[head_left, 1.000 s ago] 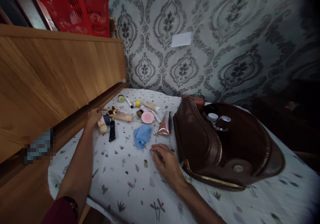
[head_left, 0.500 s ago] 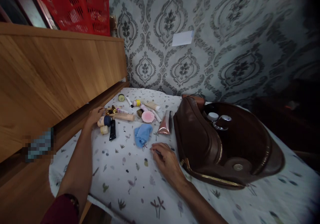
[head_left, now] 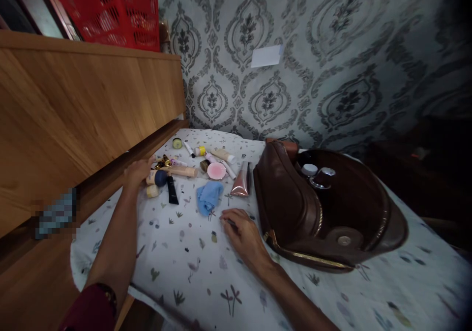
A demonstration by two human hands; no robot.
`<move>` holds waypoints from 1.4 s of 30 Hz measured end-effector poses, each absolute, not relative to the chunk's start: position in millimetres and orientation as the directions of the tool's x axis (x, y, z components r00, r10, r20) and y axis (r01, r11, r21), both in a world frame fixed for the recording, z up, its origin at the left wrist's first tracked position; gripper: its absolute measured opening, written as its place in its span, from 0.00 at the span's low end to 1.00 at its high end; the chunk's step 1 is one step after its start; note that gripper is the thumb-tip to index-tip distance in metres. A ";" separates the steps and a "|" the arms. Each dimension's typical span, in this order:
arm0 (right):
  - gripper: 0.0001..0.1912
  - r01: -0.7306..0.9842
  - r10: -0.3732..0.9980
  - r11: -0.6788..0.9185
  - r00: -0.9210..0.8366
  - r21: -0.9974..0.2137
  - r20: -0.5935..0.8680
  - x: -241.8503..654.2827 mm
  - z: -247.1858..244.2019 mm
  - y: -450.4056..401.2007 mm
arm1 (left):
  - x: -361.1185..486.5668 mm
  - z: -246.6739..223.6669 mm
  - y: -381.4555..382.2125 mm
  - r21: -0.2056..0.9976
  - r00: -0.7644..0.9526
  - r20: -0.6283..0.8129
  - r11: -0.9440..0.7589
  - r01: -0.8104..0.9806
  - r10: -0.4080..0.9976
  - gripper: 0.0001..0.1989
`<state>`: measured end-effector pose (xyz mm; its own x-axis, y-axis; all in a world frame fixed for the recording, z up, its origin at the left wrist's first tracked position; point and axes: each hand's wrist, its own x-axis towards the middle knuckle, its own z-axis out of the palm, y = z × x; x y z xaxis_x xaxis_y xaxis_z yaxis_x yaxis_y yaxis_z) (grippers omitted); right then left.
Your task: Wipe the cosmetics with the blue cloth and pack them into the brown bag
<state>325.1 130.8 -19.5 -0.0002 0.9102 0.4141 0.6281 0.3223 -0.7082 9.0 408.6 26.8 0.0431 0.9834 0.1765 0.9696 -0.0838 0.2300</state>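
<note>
My left hand (head_left: 137, 173) reaches to the left edge of a loose pile of cosmetics, fingers stretched forward beside a beige bottle with a navy cap (head_left: 158, 177). I see no item gripped in it, though its far side is partly hidden. Near it lie a small cream-coloured jar (head_left: 152, 191), a black tube (head_left: 172, 190) and a long peach tube (head_left: 184, 171). My right hand (head_left: 241, 231) rests on the cloth with fingers loosely bent, thumb apart, holding nothing visible. A crumpled blue cloth (head_left: 209, 197) lies just beyond it, near a shiny pink tube (head_left: 241, 181).
A brown leather bag (head_left: 287, 203) lies unzipped at the right, with a white-lidded jar (head_left: 309, 169) at its opening. A pink round compact (head_left: 216, 170) sits mid-pile. The wooden cabinet (head_left: 92, 95) borders the left, with a red basket (head_left: 110, 14) on top.
The black tube has swung round, its lower end now pointing to the right. The navy-capped bottle has shifted slightly beside my left hand. My right hand stays in place.
</note>
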 end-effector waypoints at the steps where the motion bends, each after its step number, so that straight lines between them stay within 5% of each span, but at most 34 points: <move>1: 0.09 0.628 0.910 0.323 0.000 -0.708 0.414 325.1 -19.5 130.6 | 5.6 28.6 406.0 0.204 -0.007 0.169 -0.028 0.979 0.986 0.39; 6: 0.09 0.631 0.907 0.330 -0.005 -0.703 0.421 325.1 -20.7 131.2 | -3.0 36.1 390.4 0.146 -0.131 0.146 0.109 0.983 0.981 0.32; 12: 0.08 0.639 0.904 0.336 -0.014 -0.691 0.427 326.3 -22.1 132.1 | 11.6 46.5 377.6 0.155 0.008 0.081 -0.021 0.988 0.997 0.19; 15: 0.08 0.646 0.903 0.339 -0.020 -0.684 0.429 326.4 -22.8 131.7 | 9.5 56.2 358.6 0.152 0.038 0.065 -0.047 0.987 0.997 0.21; 18: 0.08 0.656 0.903 0.338 -0.023 -0.675 0.430 326.1 -23.7 131.7 | 7.5 55.8 309.8 0.176 0.083 0.164 -0.112 0.978 0.983 0.29; 21: 0.08 0.668 0.904 0.339 -0.036 -0.663 0.426 325.5 -23.8 131.8 | 20.1 35.3 236.1 0.251 0.306 0.343 -0.400 0.881 0.888 0.28; 25: 0.08 0.676 0.903 0.347 -0.052 -0.651 0.427 324.9 -23.3 131.4 | 47.1 3.9 168.3 0.044 0.309 0.466 -0.371 0.928 0.829 0.28; 30: 0.08 0.685 0.901 0.341 -0.045 -0.644 0.431 324.2 -25.3 131.3 | 60.9 5.6 210.3 0.119 0.249 0.372 -0.312 0.943 0.894 0.30; 37: 0.08 0.690 0.892 0.354 -0.048 -0.631 0.449 324.2 -23.7 130.1 | 127.6 49.4 297.6 0.297 0.330 0.552 -0.551 0.780 0.766 0.19; 42: 0.08 0.691 0.894 0.362 -0.069 -0.625 0.442 325.2 -18.6 125.7 | 103.2 57.4 279.4 0.237 0.396 0.556 -0.596 0.767 0.731 0.24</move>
